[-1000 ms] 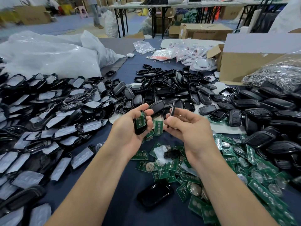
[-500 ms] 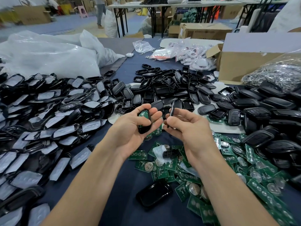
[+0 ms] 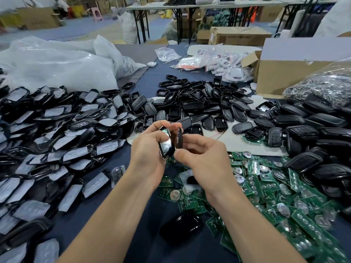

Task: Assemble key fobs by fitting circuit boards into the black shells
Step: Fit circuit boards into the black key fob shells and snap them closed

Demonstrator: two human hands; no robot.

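Hands raised together above the middle of the tabletop (image 3: 152, 215), with both bare forearms reaching up from the lower edge and converging.

Left hand (image 3: 148, 154): the palm is turned inward and the fingers are curled. Its grip closes round a fob shell (image 3: 165, 144), thumb at the upper end and fingers wrapped behind. The shell is oblong with rounded ends, and its open face tilts toward the right hand. A bright silvery rim frames a glossy interior with a green tinge; finer detail inside is blurred.

Right hand (image 3: 205, 160): the thumb lies low and forward, with the fingers curled above it. Its grip pinches a second shell piece (image 3: 179, 138), which is thin, black, upright and seen edge-on. This piece stands just beside the fob shell; whether the two touch cannot be told.

Circuit boards (image 3: 284, 196) are heaped on the tabletop below and to the right of the right hand. They are flat green rectangles, many of them bearing round silvery discs. Loose black shells (image 3: 199, 105), smooth and rounded, some matte and some glossy, are piled beyond the hands and along the right side. Film-covered shells (image 3: 57, 133), black frames with dull grey-white faces, fill the left side. A single glossy shell (image 3: 180, 226) lies between the forearms.

The tabletop surface is dark blue. At its far end are a crumpled white plastic bag (image 3: 57, 61), a cardboard box (image 3: 275, 73) and a clear bag of metal parts (image 3: 322, 84).
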